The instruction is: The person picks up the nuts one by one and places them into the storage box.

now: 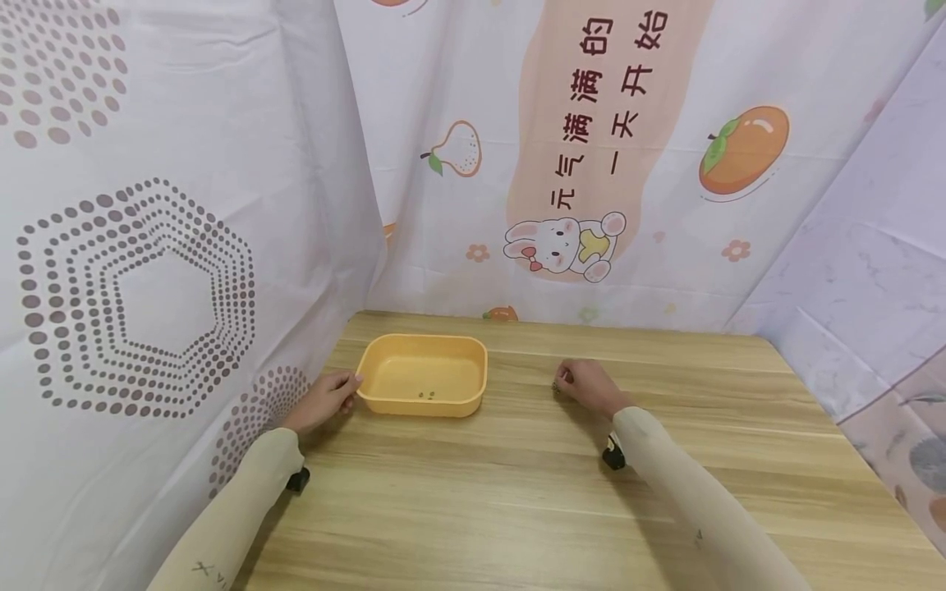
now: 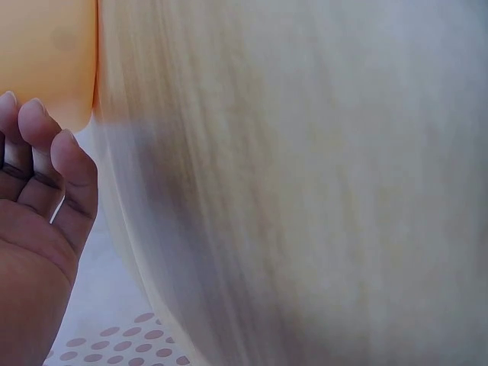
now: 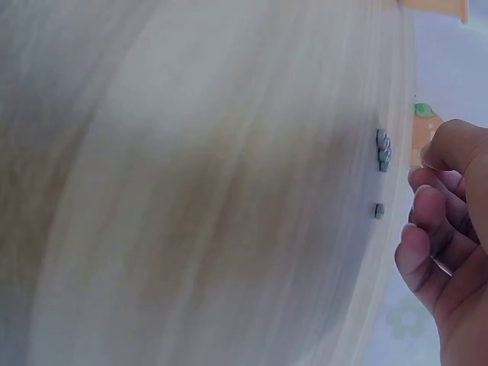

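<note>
My left hand (image 1: 328,400) pinches the left rim of a yellow plastic basin (image 1: 424,409); part of the basin (image 2: 49,57) also shows beside the curled fingers in the left wrist view. Several small dark pieces (image 1: 426,395) lie on its floor. My right hand (image 1: 589,386) is over the table to the right of the basin, fingers bent. Just beside its fingertips is a small cluster of metal nuts (image 3: 383,150), with a single nut (image 3: 379,210) apart from them. Whether a nut is between thumb and forefinger is hidden.
The wood-grain table (image 1: 473,509) runs back to a printed curtain (image 1: 443,271). A white dotted curtain (image 1: 170,304) hangs close to my left arm. Another curtain (image 1: 872,328) borders the right side.
</note>
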`<state>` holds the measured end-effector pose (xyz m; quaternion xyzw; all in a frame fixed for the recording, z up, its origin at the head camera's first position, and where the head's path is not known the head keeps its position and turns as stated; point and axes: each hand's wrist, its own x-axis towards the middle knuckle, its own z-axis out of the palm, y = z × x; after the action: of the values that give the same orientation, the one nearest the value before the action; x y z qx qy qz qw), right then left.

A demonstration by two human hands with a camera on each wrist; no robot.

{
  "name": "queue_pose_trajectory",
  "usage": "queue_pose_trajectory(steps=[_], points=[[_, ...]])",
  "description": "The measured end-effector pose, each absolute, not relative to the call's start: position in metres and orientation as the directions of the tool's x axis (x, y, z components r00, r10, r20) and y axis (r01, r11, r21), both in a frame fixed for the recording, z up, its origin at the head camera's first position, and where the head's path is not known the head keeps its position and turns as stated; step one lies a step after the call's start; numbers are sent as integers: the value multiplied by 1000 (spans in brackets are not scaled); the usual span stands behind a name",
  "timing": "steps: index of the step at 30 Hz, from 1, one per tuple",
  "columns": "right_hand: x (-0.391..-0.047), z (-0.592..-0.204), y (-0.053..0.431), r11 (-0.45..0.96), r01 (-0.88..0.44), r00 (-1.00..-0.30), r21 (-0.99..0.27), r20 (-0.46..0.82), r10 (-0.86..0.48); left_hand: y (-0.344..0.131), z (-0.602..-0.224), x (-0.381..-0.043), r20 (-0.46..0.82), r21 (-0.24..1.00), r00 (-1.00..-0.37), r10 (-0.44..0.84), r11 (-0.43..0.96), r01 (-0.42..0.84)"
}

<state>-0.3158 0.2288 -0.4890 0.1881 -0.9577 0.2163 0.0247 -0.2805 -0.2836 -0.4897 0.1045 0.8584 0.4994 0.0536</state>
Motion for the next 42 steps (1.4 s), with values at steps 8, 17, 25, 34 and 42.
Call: queue_pose_trajectory(steps=[8, 17, 25, 34, 42], points=[[-315, -485, 223, 817, -418, -908, -397, 192, -372, -284, -489, -280, 24, 867, -972, 235, 479, 137], [-314, -480, 212, 803, -433, -901, -410, 199, -385, -284, -488, -279, 16, 860, -973, 232, 492, 132], [-310, -472, 203, 771, -465, -885, -436, 219, -410, -284, -488, -279, 19, 858, -972, 235, 494, 137], [-309, -467, 194, 739, -511, -860, -439, 255, -443, -284, -488, -279, 20, 855, -973, 231, 500, 136], [-308, -465, 186, 742, -498, -867, -448, 232, -441, -286, -490, -280, 7, 860, -971, 240, 494, 129]])
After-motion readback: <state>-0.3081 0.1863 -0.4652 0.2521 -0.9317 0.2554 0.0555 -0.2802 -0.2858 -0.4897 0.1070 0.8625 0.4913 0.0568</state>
